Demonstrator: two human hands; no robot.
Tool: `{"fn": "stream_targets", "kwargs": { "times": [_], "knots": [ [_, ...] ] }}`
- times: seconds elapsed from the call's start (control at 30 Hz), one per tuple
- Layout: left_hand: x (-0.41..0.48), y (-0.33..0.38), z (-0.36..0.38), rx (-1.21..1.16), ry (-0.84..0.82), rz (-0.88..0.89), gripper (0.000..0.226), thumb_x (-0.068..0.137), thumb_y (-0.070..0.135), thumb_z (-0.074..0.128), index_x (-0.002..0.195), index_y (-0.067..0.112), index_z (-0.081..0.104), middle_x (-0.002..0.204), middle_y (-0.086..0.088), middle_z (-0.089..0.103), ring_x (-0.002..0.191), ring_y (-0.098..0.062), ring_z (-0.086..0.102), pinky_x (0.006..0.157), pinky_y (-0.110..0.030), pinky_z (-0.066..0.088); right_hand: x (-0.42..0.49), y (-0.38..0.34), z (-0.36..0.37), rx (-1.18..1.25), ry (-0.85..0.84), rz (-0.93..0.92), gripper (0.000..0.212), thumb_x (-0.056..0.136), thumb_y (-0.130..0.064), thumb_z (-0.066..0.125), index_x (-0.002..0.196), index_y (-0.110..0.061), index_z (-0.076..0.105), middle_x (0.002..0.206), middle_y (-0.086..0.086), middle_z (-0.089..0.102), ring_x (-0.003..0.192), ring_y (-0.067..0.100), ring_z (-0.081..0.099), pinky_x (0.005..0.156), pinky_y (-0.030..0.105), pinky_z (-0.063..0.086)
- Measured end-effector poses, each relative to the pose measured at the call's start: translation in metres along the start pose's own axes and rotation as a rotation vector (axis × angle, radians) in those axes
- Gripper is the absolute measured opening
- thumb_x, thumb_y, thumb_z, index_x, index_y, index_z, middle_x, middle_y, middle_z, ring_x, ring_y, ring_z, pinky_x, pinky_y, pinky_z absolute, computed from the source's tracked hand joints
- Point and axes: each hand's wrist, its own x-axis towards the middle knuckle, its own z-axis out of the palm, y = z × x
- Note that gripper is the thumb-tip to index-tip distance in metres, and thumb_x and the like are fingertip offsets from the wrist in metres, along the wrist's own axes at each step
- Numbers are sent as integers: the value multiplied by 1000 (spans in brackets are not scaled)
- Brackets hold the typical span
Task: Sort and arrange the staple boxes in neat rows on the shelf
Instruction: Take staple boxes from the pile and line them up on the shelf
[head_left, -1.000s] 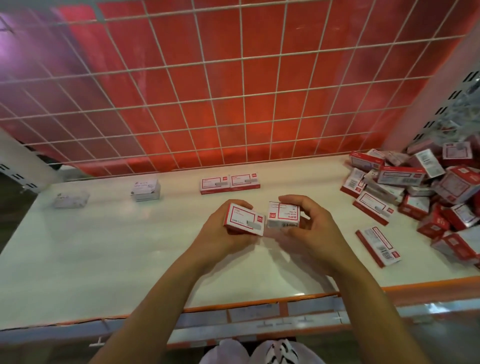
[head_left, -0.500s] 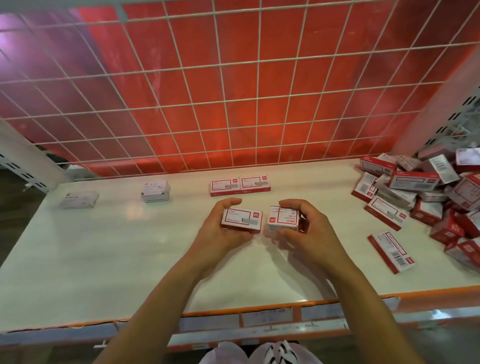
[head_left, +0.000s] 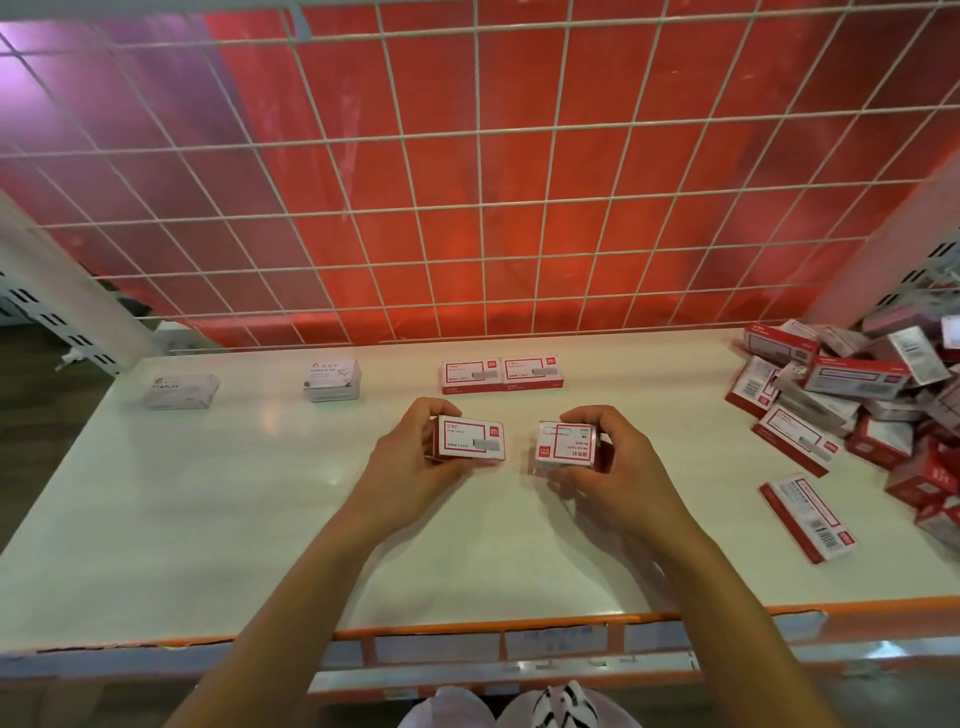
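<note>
My left hand (head_left: 410, 467) grips a red-and-white staple box (head_left: 470, 439) just above the white shelf (head_left: 208, 519). To its right, my right hand (head_left: 613, 462) grips a second red-and-white box (head_left: 566, 448), turned so its print reads sideways. Two matching boxes (head_left: 501, 374) lie side by side in a row near the back of the shelf, beyond both hands. A loose pile of red-and-white boxes (head_left: 857, 400) fills the shelf's right end.
A white staples box (head_left: 179, 391) and a white paper-clip box (head_left: 332, 380) stand at the back left. One flat box (head_left: 808, 517) lies apart at the front right. A wire grid (head_left: 467, 208) backs the shelf; an orange lip (head_left: 519, 626) runs along its front.
Both hands have moved slightly apart, opening a gap between the two held boxes. The right hand has turned its box. The camera has tilted and shifted the scene.
</note>
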Motion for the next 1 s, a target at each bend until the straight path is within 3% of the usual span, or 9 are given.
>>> {"fn": "stream_targets", "kwargs": {
  "times": [0.2, 0.33, 0.47, 0.7, 0.87, 1.0],
  "knots": [
    [7, -9, -5, 246, 119, 36, 49, 73, 28, 81, 118, 27, 59, 110, 5, 56, 90, -2, 56, 71, -3, 42, 0, -2, 6, -46, -5, -40, 44, 77, 1, 73, 107, -27, 56, 100, -19, 61, 89, -5, 59, 64, 8, 49],
    [14, -13, -5, 350, 175, 34, 60, 73, 30, 81, 127, 19, 58, 109, 0, 54, 89, -9, 55, 79, -15, 43, 2, -1, 7, -74, 14, -38, 46, 77, -1, 74, 110, -28, 56, 101, -19, 60, 90, -6, 57, 66, 7, 49],
    [24, -16, 0, 418, 224, 13, 56, 73, 34, 79, 124, 20, 61, 109, -2, 60, 90, -13, 58, 85, -27, 49, 3, 1, 8, -93, 25, -26, 47, 77, -2, 74, 110, -30, 55, 103, -17, 60, 92, -3, 58, 72, 11, 51],
    [39, -12, 5, 423, 239, 28, 48, 76, 37, 76, 121, 29, 63, 108, -1, 64, 93, -18, 59, 85, -33, 50, 4, 4, 7, -118, 46, -21, 47, 78, -5, 74, 111, -31, 55, 108, -15, 60, 96, 1, 57, 77, 14, 53],
    [47, -13, 8, 427, 269, 8, 47, 77, 35, 76, 120, 22, 63, 111, -4, 66, 96, -20, 62, 86, -34, 51, 6, 6, 4, -133, 56, -40, 45, 79, -7, 74, 112, -30, 56, 109, -14, 61, 95, -2, 57, 79, 15, 52],
    [49, -14, 12, 409, 302, 3, 49, 78, 36, 75, 122, 21, 62, 113, -4, 66, 97, -21, 63, 87, -36, 51, 9, 9, 1, -169, 71, -59, 45, 79, -7, 74, 112, -31, 54, 111, -11, 59, 102, 4, 56, 72, 8, 49]
  ]
}}
